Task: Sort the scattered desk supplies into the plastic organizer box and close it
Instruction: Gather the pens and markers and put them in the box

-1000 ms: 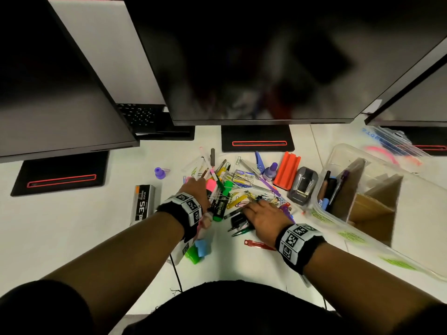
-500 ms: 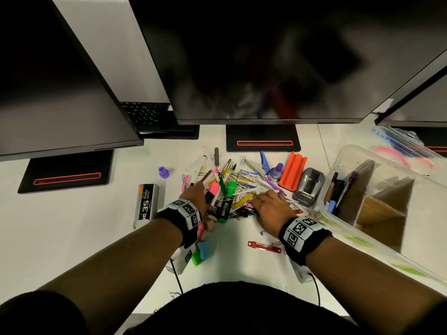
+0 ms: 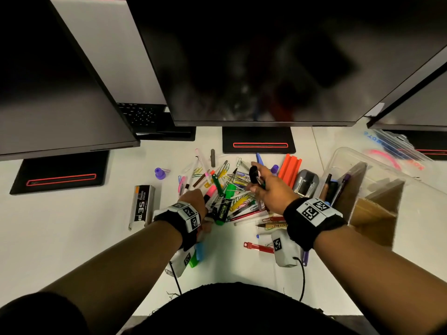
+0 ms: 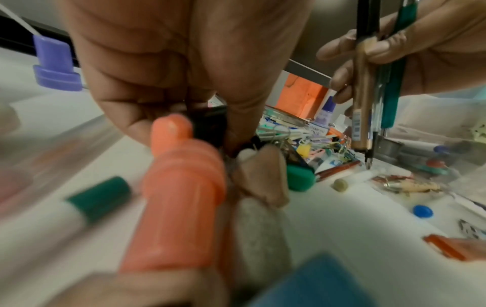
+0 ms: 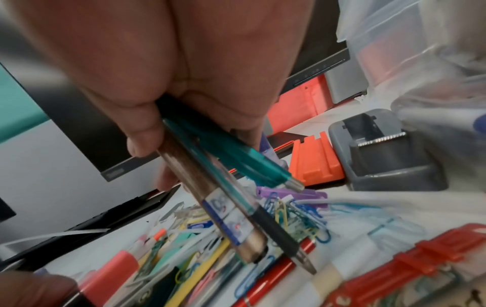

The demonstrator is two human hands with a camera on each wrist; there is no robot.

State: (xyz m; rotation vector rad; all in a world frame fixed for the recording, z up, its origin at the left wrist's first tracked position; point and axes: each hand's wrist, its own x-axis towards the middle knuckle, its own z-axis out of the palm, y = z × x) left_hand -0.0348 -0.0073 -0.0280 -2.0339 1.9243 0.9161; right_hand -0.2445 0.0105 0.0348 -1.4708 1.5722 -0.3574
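A pile of pens, markers and paper clips [image 3: 227, 189] lies on the white desk. My left hand [image 3: 192, 198] rests at the pile's left edge, curled round a bundle of highlighters. An orange-pink highlighter [image 4: 178, 187] fills its palm in the left wrist view, and blue and green ends [image 3: 199, 252] stick out under the wrist. My right hand [image 3: 266, 187] is raised over the pile's right side and grips several pens [image 5: 223, 197]: teal, bronze and black-tipped. The clear plastic organizer box [image 3: 343, 153] stands open at the right, with cardboard dividers [image 3: 372, 213] and a few pens inside.
An orange block [image 3: 289, 169] and a grey tape dispenser [image 3: 306, 181] sit between pile and box. A staples box [image 3: 141, 205] and purple cap [image 3: 158, 173] lie left. A red clip [image 3: 257, 246] lies near me. Monitor stands [image 3: 260, 141] line the back.
My right hand has lifted off the pile with pens in its grip and moved up and to the right. My left hand has stayed at the pile's left edge.
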